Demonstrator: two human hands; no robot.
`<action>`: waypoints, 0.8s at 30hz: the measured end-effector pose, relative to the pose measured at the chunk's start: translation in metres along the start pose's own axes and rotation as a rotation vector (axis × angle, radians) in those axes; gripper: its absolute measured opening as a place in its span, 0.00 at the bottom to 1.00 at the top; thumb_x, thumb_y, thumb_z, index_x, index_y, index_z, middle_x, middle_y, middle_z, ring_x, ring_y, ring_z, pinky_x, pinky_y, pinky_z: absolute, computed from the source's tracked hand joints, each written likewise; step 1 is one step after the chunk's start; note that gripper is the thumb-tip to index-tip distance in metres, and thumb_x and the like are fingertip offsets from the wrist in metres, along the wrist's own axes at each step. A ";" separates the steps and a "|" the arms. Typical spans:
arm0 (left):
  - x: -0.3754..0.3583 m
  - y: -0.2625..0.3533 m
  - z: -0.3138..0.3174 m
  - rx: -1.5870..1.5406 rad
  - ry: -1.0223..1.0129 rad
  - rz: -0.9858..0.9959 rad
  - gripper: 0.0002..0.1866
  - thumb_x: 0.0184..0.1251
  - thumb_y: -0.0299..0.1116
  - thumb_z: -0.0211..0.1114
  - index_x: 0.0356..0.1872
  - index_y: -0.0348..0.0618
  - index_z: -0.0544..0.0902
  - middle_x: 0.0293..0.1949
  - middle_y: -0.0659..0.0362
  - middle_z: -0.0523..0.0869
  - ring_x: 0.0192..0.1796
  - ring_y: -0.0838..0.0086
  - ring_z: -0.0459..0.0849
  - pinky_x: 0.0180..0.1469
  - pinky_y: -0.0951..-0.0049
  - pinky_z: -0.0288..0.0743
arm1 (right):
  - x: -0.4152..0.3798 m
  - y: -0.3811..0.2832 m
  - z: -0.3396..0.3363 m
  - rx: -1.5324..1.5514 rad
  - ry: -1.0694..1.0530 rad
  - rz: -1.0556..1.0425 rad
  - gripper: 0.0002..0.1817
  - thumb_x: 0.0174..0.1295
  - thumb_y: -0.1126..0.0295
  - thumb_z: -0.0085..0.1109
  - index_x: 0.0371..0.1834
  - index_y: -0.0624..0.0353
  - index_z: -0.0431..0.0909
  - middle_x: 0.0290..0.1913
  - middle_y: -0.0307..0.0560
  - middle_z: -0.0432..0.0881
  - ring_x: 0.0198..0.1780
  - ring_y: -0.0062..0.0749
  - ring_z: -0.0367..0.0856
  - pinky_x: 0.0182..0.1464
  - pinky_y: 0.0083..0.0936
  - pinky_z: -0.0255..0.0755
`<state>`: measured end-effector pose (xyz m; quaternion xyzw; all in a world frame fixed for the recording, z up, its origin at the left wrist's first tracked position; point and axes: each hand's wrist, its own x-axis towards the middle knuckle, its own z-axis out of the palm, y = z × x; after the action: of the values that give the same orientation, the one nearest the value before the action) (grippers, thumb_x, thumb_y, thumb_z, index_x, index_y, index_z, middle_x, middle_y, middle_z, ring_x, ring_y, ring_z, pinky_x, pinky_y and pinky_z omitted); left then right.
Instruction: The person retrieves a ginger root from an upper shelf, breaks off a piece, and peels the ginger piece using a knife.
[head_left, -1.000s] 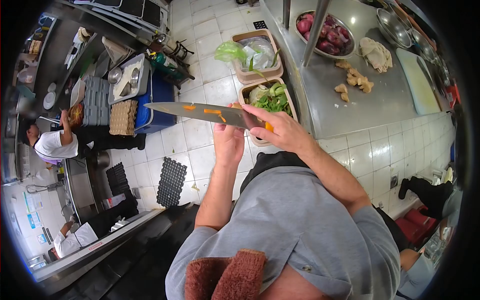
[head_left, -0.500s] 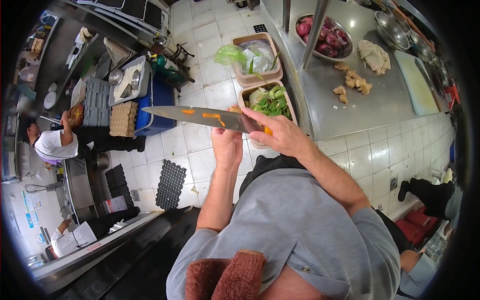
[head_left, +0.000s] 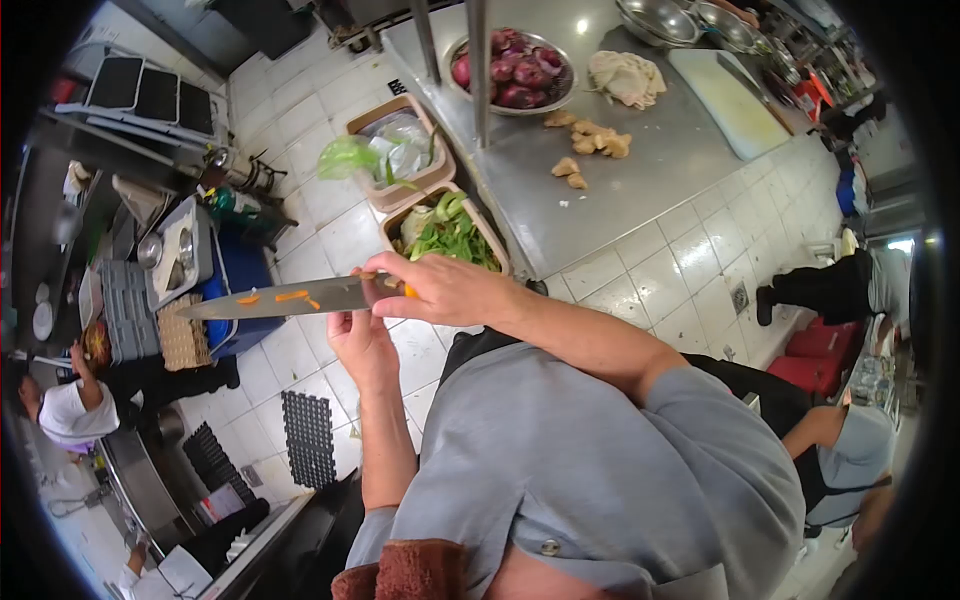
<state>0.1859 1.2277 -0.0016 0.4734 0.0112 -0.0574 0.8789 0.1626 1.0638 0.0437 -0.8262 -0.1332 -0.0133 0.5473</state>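
Head view: knife (head_left: 340, 294) held in mid-air, orange bits (head_left: 292, 295) on its side; right hand (head_left: 440, 288), grip closed round it; left hand (head_left: 362, 345) at its lower edge, grip part-hidden, cannot tell. Step, judged: steadying the knife; next move calls for keeping it level
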 end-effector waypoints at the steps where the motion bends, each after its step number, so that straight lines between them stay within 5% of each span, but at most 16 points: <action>1: 0.002 -0.001 0.000 -0.008 -0.011 -0.007 0.14 0.69 0.21 0.59 0.53 0.29 0.75 0.54 0.50 0.80 0.55 0.68 0.81 0.59 0.68 0.76 | 0.000 -0.006 -0.004 0.020 -0.037 0.057 0.26 0.66 0.51 0.55 0.59 0.56 0.66 0.35 0.58 0.83 0.35 0.56 0.82 0.37 0.43 0.73; 11: 0.017 -0.025 -0.018 0.084 -0.059 0.028 0.09 0.67 0.20 0.59 0.47 0.32 0.76 0.48 0.49 0.82 0.51 0.66 0.83 0.58 0.67 0.77 | 0.017 0.027 0.014 0.028 0.102 0.070 0.24 0.65 0.48 0.54 0.49 0.59 0.67 0.31 0.63 0.82 0.35 0.60 0.82 0.38 0.47 0.73; 13: 0.015 -0.029 -0.011 0.147 -0.044 0.005 0.12 0.67 0.21 0.61 0.50 0.33 0.76 0.49 0.50 0.82 0.49 0.68 0.83 0.56 0.68 0.78 | 0.024 0.054 0.025 0.179 0.192 0.009 0.22 0.66 0.50 0.53 0.49 0.58 0.68 0.25 0.53 0.80 0.24 0.44 0.81 0.27 0.38 0.71; 15: 0.015 -0.029 -0.006 -0.043 -0.076 -0.046 0.13 0.68 0.23 0.61 0.53 0.35 0.76 0.51 0.51 0.81 0.52 0.69 0.82 0.57 0.69 0.78 | 0.020 0.013 -0.004 0.528 0.000 0.490 0.20 0.68 0.52 0.51 0.51 0.57 0.68 0.19 0.41 0.73 0.16 0.24 0.69 0.18 0.25 0.60; 17: 0.021 -0.025 -0.006 -0.210 -0.066 -0.138 0.13 0.70 0.25 0.60 0.53 0.37 0.76 0.53 0.52 0.80 0.55 0.70 0.80 0.59 0.71 0.76 | 0.014 0.014 -0.011 0.601 0.040 0.444 0.20 0.69 0.53 0.51 0.53 0.56 0.68 0.18 0.35 0.66 0.13 0.15 0.60 0.15 0.19 0.53; 19: 0.025 -0.023 -0.011 -0.255 -0.063 -0.174 0.13 0.70 0.27 0.60 0.53 0.40 0.74 0.54 0.55 0.80 0.56 0.71 0.79 0.60 0.70 0.75 | 0.011 0.018 -0.017 0.283 0.036 0.369 0.25 0.68 0.51 0.52 0.60 0.57 0.66 0.24 0.43 0.76 0.17 0.23 0.67 0.22 0.23 0.63; 22: 0.027 -0.024 -0.009 -0.368 -0.092 -0.212 0.12 0.70 0.27 0.60 0.52 0.44 0.74 0.51 0.58 0.80 0.55 0.73 0.79 0.60 0.69 0.72 | 0.008 0.042 -0.001 -0.023 0.207 -0.037 0.29 0.67 0.50 0.53 0.64 0.58 0.65 0.28 0.48 0.78 0.21 0.32 0.72 0.29 0.29 0.68; 24: 0.033 -0.031 -0.016 -0.370 -0.143 -0.191 0.14 0.69 0.27 0.60 0.54 0.42 0.73 0.52 0.58 0.80 0.56 0.72 0.78 0.62 0.69 0.72 | 0.001 0.027 -0.003 0.078 0.003 0.133 0.32 0.66 0.50 0.55 0.68 0.57 0.63 0.26 0.51 0.77 0.23 0.39 0.73 0.33 0.34 0.69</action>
<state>0.2158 1.2209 -0.0386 0.2956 0.0041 -0.1705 0.9400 0.1701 1.0512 0.0206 -0.8112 -0.0775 0.0269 0.5790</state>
